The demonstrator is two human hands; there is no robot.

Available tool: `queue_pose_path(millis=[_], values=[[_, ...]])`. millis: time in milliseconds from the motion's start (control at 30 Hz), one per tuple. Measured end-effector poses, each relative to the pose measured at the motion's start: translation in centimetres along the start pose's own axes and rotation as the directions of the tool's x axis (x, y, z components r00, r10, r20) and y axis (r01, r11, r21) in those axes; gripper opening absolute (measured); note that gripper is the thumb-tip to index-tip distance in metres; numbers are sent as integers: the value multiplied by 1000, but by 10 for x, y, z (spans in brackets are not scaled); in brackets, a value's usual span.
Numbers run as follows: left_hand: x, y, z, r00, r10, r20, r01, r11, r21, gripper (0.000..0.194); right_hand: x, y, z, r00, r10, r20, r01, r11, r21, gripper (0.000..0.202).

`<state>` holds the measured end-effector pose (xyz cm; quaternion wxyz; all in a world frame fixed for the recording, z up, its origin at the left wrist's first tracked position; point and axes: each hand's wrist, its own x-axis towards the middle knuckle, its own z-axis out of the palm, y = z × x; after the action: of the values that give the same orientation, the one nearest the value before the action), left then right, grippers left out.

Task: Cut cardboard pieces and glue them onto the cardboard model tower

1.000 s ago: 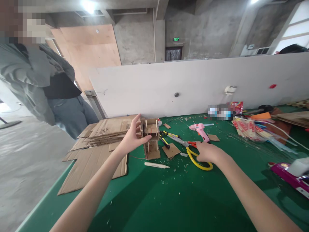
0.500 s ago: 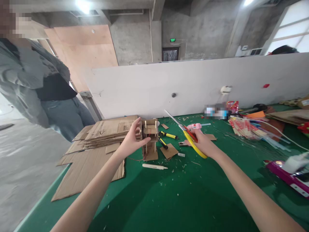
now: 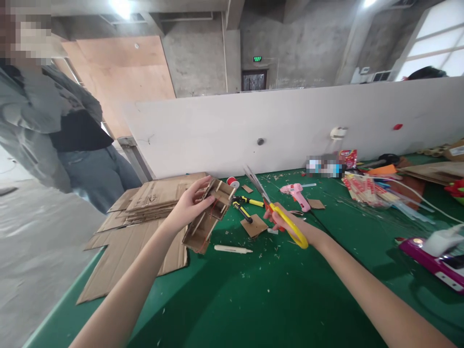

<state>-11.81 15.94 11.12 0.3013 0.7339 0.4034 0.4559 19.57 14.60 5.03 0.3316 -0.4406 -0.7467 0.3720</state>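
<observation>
My left hand (image 3: 192,203) grips a small cardboard frame (image 3: 208,217) with wooden sticks and a red wire, tilted above the table. In my right hand (image 3: 286,222) is a pair of scissors (image 3: 266,195) with red and yellow handles, blades pointing up and away, slightly blurred. Between the hands lie yellow-and-black pliers (image 3: 242,211), a square cardboard piece (image 3: 254,225) and a pale marker-like pen (image 3: 232,249). A red and white spool (image 3: 233,182) stands just behind the frame. Beyond the right hand rests a pink glue gun (image 3: 297,194).
Stacked cardboard sheets (image 3: 145,232) lie at the left of the green table (image 3: 235,304). Packaged sticks (image 3: 369,191) and a purple power strip (image 3: 431,263) are on the right. A white partition (image 3: 217,130) runs behind. A person (image 3: 72,121) stands at the left.
The cardboard frame has gone from upright to tilted, its lower end swung left. My right hand with the scissors has moved slightly down and left, uncovering the glue gun.
</observation>
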Motion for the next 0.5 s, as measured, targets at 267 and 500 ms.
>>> queue_pose_path(millis=[267,500], values=[[2,-10,32,952,150,-268,-188,975,-122,55,8,-11,40,978,141,-153,-47,866,497,53],[13,-21,52,868,302,-394,-352,934,-57,50,33,-38,44,959,84,-272,40,906,422,43]])
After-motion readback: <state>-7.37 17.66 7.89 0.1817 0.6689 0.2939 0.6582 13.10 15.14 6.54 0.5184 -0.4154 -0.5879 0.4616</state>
